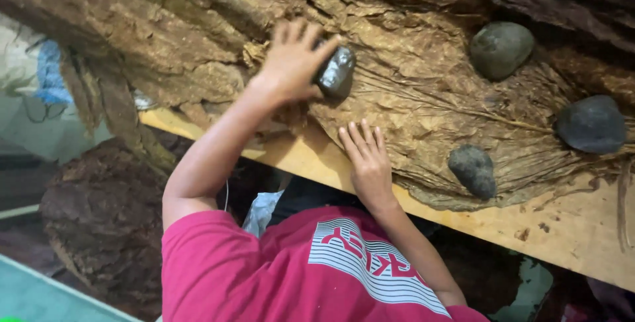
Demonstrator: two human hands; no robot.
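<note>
- The left hand (pixel 291 60) has its grip closed around a dark grey, smooth, glossy rounded stone (pixel 336 72), pressed on the spread of large brown wrinkled dried leaves (pixel 410 77)
- The right hand (pixel 368 160) lies flat, fingers loose, holding nothing, on the leaf edge near the front of the pale wooden surface (pixel 569 229)
- Three duller grey stones rest on the leaves: greenish one (pixel 501 48), dark one (pixel 591 124), small rough one (pixel 473 171)
- A red shirt (pixel 264 276) bears a white striped print

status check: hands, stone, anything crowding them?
Left hand grips grey stone on dried leaves. Right hand flat on leaves, open. Three other stones lie apart.
</note>
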